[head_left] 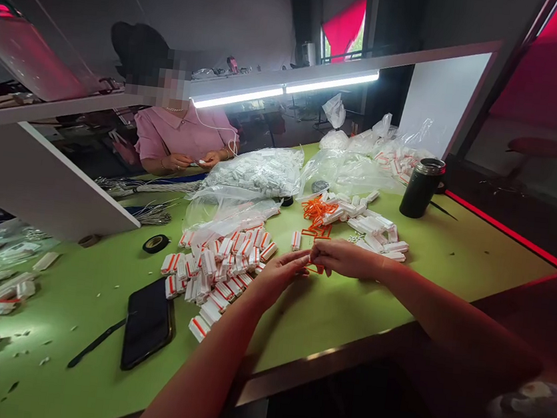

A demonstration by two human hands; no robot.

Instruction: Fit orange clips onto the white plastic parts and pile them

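My left hand (pixel 278 273) and my right hand (pixel 346 257) meet over the green table (pixel 347 311), fingers pinched together on a small white connector with an orange clip (pixel 311 263). Left of my hands lies a heap of white connectors with orange clips fitted (pixel 219 266). Behind my hands sits a loose pile of orange clips (pixel 317 213). To its right lies a pile of plain white connectors (pixel 374 227). One lone finished connector (pixel 296 240) stands just behind my left hand.
A black phone (pixel 147 321) and a black tool (pixel 95 344) lie at the front left. A black tape roll (pixel 156 243), clear bags of white parts (pixel 257 173) and a black cup (pixel 422 187) stand farther back. A person in a pink shirt (pixel 181 134) works opposite.
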